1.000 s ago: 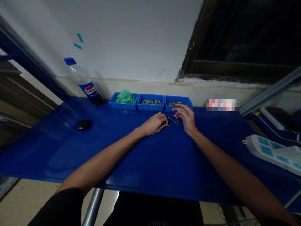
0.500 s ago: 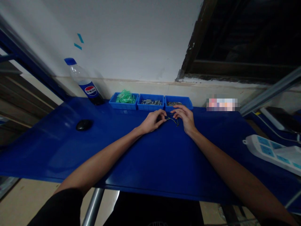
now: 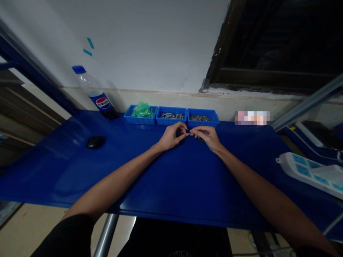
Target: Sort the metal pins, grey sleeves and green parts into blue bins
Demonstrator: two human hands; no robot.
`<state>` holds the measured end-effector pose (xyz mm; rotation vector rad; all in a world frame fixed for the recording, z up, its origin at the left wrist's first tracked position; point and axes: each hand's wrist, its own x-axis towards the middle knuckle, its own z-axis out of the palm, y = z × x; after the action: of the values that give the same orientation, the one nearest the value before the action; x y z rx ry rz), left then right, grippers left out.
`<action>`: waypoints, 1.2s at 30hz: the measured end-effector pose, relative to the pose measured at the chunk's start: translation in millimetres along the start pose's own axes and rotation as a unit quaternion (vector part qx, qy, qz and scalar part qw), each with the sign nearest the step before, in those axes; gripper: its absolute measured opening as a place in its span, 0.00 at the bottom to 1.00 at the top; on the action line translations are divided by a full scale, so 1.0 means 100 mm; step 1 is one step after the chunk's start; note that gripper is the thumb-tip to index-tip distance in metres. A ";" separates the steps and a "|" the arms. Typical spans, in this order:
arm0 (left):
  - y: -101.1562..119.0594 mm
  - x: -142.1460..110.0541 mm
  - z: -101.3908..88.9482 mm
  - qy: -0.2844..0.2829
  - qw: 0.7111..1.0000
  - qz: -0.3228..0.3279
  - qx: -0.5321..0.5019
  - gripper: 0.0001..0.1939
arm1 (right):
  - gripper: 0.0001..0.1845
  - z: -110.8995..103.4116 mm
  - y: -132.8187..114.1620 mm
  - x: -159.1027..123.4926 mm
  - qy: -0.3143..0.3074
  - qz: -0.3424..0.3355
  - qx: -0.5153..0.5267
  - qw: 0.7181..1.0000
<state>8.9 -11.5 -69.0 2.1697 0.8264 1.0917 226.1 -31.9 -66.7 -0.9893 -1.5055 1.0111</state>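
At the middle of the blue table (image 3: 160,182): thin metal piece (image 3: 190,133), pinched in the fingertip grip of left hand (image 3: 170,138) at nine o'clock and right hand (image 3: 210,136) at three. At four o'clock, just below right hand: loose dark metal pieces (image 3: 202,140). At one: blue bin of metal pins (image 3: 203,123). At nine, well apart: black mouse (image 3: 95,142).

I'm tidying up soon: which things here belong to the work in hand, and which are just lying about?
In the work:
thin piece, between left hand and right hand
small pieces by the right hand
blue bins, probably

Apparently just lying about:
cola bottle
black mouse
power strip
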 end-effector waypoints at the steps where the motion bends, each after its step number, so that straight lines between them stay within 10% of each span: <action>1: 0.00 0.00 0.00 0.003 1.000 0.000 0.024 0.12 | 0.12 -0.01 0.01 0.00 0.010 -0.004 0.003 1.000; 10: -0.02 0.00 0.04 -0.122 0.972 0.111 0.169 0.19 | 0.23 -0.08 0.09 0.04 0.127 -0.052 0.025 0.990; 17: 0.09 -0.02 0.04 -0.219 0.944 0.108 0.223 0.24 | 0.09 -0.07 0.12 0.05 0.176 -0.054 -0.009 0.983; 36: -0.08 -0.01 0.05 -0.059 0.990 0.071 0.103 0.12 | 0.12 0.02 0.12 0.07 0.085 0.023 -0.043 0.995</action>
<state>9.8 -8.0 -77.9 2.4713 0.7699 0.9690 224.3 -21.7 -76.5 -1.1469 -1.3988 0.8769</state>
